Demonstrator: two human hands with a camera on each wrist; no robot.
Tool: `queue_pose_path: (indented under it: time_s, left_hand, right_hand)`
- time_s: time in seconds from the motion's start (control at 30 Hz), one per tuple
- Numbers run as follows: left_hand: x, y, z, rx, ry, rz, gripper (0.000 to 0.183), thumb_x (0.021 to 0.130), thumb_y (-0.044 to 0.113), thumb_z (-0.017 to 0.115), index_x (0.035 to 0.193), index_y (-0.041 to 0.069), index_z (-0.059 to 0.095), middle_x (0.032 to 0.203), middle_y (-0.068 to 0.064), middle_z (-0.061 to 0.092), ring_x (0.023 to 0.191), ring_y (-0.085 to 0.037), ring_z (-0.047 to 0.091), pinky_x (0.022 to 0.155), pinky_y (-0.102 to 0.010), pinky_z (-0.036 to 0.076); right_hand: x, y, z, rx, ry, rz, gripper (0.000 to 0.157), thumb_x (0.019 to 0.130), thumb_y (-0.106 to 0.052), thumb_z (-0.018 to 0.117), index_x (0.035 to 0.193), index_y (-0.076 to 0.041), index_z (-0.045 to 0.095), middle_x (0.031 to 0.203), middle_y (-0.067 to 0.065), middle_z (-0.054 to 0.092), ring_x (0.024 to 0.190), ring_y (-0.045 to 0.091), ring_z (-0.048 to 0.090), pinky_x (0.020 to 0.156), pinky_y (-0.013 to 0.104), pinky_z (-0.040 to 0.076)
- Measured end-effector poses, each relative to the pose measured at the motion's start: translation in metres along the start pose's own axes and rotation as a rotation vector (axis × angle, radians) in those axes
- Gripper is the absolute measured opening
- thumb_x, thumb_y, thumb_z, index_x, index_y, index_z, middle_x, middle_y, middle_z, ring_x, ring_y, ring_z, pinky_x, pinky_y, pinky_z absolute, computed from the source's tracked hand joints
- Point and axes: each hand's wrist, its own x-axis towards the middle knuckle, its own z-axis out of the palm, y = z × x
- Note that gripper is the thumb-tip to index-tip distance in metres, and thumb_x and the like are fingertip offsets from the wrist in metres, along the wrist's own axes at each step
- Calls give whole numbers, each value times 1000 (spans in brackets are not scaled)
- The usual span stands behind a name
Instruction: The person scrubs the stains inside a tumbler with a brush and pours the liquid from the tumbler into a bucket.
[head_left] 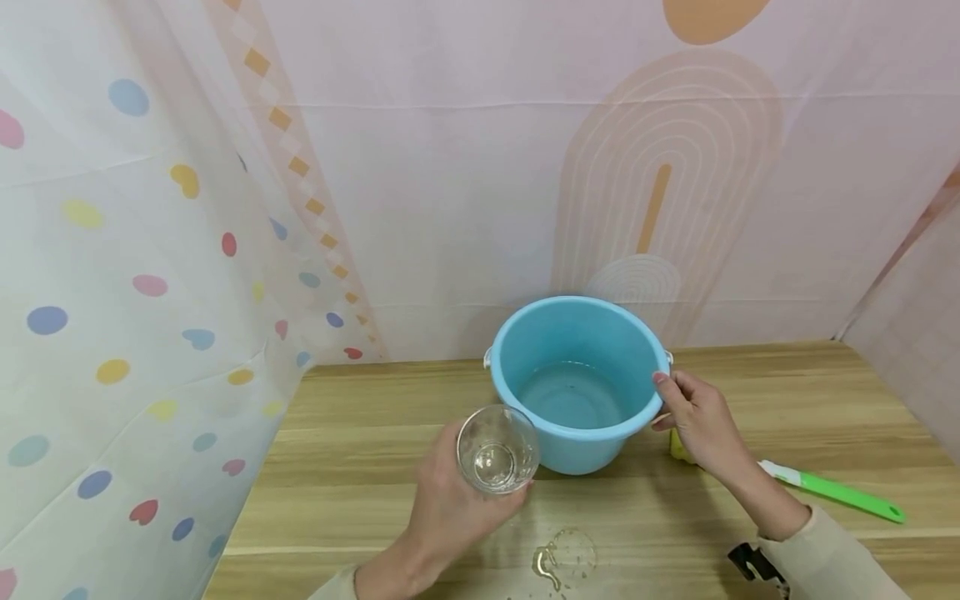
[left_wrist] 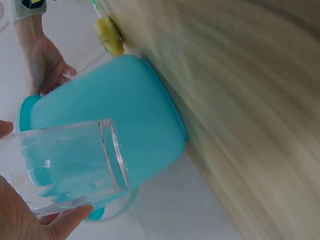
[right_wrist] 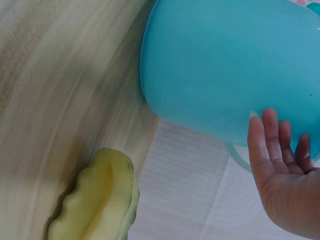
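My left hand [head_left: 450,504] holds a clear drinking glass [head_left: 498,450], its mouth tilted up toward the head camera. The glass is just in front of a light-blue bucket [head_left: 577,456], apart from it or touching, I cannot tell. Inside the bucket lies shallow clear water [head_left: 573,398]. At the bucket's right side my right hand [head_left: 701,421] grips the rim, thumb on top and fingers against the outer wall. In the right wrist view those fingers [right_wrist: 272,140] look nearly straight along the blue plastic.
Right of the bucket lies a sponge brush with a yellow head [right_wrist: 102,200] and a green-and-white handle [head_left: 843,492]. A small puddle [head_left: 547,568] wets the wooden table [head_left: 360,433] in front. Patterned curtains [head_left: 435,208] hang behind and at the sides.
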Motion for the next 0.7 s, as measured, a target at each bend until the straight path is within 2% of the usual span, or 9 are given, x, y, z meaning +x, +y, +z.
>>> queue_pose_path:
  time_s: [0.2,0.33,0.57,0.7]
  left_hand:
    - [-7,5,4,-69,-27,10,87,62,19,100,136,7,55,124,-6,67,111,-26,67,91,-46,59]
    - [-11,8,7,-119,-62,9,91,61,16,99,139,9,54,128,-6,66,113,-28,67,92,-47,59]
    - [-15,7,15,-145,-105,87,87,64,15,97,139,10,55,128,-5,66,110,-29,68,89,-47,60]
    - [-19,7,18,-152,-147,87,88,66,18,99,141,14,52,128,-3,64,110,-28,67,89,-46,60]
  right_hand:
    - [-1,-1,1,-4,5,-29,46,114,-32,47,108,10,64,100,25,70,76,12,71,67,34,63]
    - [-1,-1,1,-6,8,-31,47,114,-33,47,108,10,64,99,24,71,76,13,71,67,37,64]
    - [0,-1,2,-6,5,-18,44,114,-30,47,110,10,64,100,23,71,75,11,71,66,32,63]
    - [0,0,2,-4,7,-1,42,114,-29,48,110,9,64,100,22,72,75,10,71,66,32,63]
